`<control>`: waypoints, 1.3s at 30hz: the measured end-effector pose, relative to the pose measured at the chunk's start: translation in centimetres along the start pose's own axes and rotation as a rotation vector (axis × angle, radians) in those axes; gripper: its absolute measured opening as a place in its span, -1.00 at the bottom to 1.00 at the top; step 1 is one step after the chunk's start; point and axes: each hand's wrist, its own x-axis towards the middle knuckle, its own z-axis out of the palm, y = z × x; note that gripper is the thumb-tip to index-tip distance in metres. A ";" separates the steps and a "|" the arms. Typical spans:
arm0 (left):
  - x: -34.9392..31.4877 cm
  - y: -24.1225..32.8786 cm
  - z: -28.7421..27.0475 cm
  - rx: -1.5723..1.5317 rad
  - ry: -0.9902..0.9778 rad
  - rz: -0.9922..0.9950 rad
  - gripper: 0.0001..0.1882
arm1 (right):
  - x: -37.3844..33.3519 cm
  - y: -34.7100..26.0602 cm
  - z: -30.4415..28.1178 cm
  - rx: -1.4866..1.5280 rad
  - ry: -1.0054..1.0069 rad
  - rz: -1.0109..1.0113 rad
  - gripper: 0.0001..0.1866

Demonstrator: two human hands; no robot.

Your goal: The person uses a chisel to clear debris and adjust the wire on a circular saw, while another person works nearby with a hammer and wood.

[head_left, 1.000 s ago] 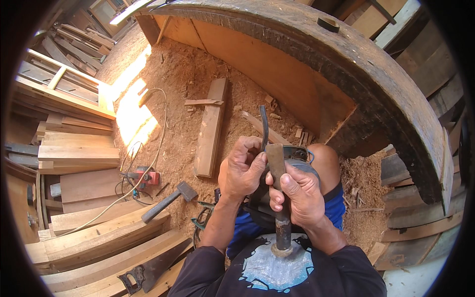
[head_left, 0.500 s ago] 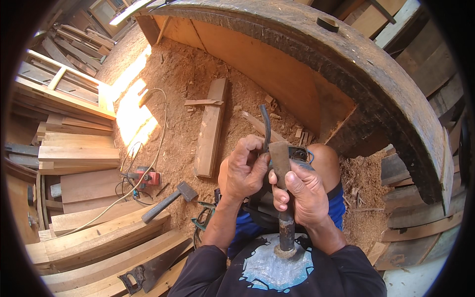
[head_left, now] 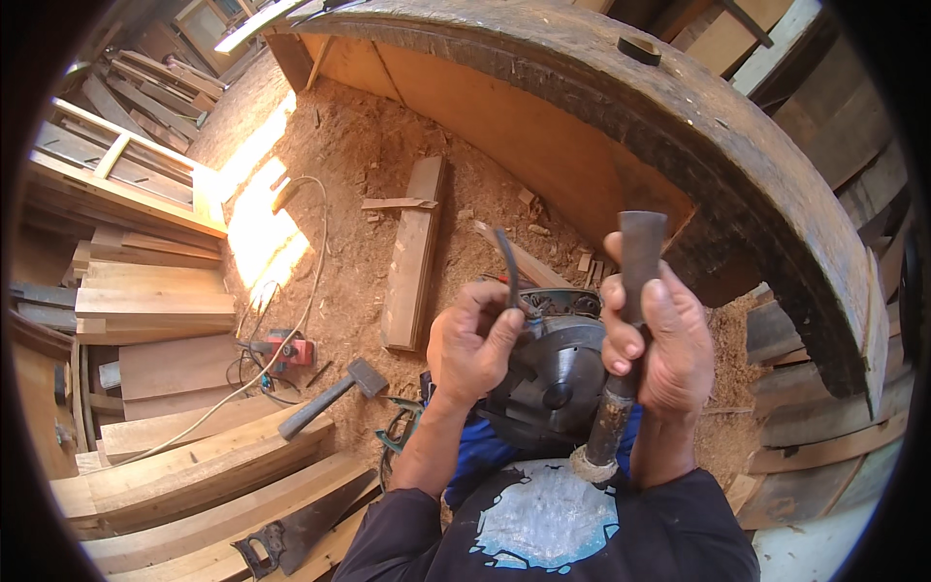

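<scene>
In my raised right hand (head_left: 672, 344) is a chisel (head_left: 640, 252), its wide flat blade pointing up and away and its dark handle slanting down toward my shirt. The fingers are wrapped round the blade near the handle. My left hand (head_left: 470, 341) pinches a thin, dark, curved rod (head_left: 506, 260) between thumb and fingertips, a little apart from the chisel. Below and between the hands, at my lap, is a dark power tool with a round guard (head_left: 548, 373), which looks like a circular saw.
A large curved wooden piece (head_left: 582, 58) arches across the far side and right. Stacked planks (head_left: 194, 427) lie left, with a hammer (head_left: 364, 376) and a handsaw (head_left: 291, 529) on them. A red corded power tool (head_left: 293, 351) and a board (head_left: 415, 262) rest on sawdust.
My right hand has carried the chisel right and away from the left hand, uncovering the dark power tool. The left hand has shifted slightly left with the rod.
</scene>
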 end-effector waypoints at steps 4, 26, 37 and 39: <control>0.7 0.2 0.4 -0.290 0.099 -0.086 -0.85 | 1.2 -0.1 0.5 -0.396 -0.010 0.250 -0.64; 1.7 0.5 -0.7 -0.033 0.033 -0.189 -0.83 | 4.5 2.8 -1.0 -0.842 -0.322 0.195 -0.91; 1.6 -0.4 -0.7 -0.051 -0.004 -0.152 -0.85 | 4.3 2.7 -2.6 -0.798 -0.291 0.254 -0.91; 1.8 0.0 -0.7 -0.006 -0.047 -0.249 -0.81 | 4.0 3.0 -2.7 -0.785 -0.284 0.258 -0.90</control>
